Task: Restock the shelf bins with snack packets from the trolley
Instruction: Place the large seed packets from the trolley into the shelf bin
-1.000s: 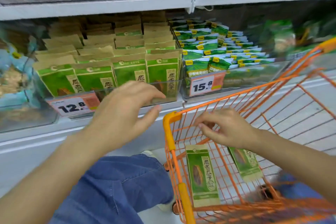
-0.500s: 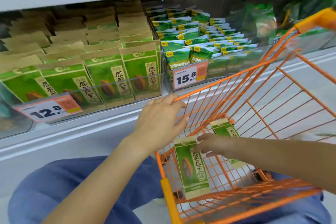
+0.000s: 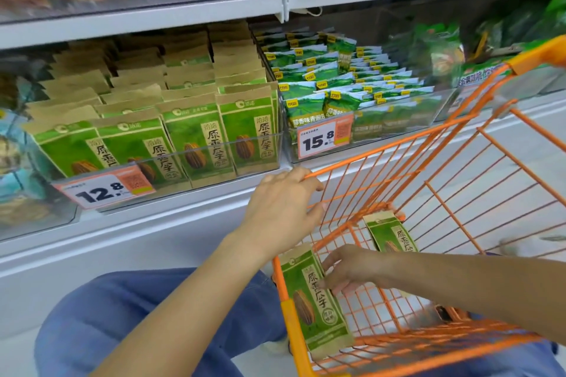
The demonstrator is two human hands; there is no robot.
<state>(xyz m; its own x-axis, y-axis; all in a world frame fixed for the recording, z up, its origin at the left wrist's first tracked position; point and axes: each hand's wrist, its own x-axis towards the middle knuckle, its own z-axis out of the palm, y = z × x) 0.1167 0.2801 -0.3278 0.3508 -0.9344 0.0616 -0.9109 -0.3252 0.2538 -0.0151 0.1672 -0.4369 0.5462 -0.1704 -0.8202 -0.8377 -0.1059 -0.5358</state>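
White metal shelving (image 3: 153,20) fills the upper part of the view, with clear bins along its middle level. Below it to the right stands an orange wire trolley (image 3: 453,180), tilted in the wide-angle view, its near corner beside the person's blue-trousered knee (image 3: 122,315). On the shelf, the left bin (image 3: 171,162), marked by a 12.8 price tag (image 3: 104,191), already looks well filled with rows of green and brown seed packets standing upright; the neighbouring bin (image 3: 382,135), tagged 15.8, holds a different green snack. As far as can be judged, the restocking is nearly finished: only two matching packets show in the trolley, so two are left to move. One, the far packet (image 3: 390,232), lies deeper in the basket against the wire. The other, the near packet (image 3: 312,297), leans against the trolley's near left wall. The left hand (image 3: 281,208) rests on the trolley's top rail, fingers loosely curved over the wire, seemingly steadying it. The right hand (image 3: 352,269) reaches down inside the basket, its fingertips touching the face of the near packet, fingers bent and close together; whether they have pinched its edge yet cannot be told.
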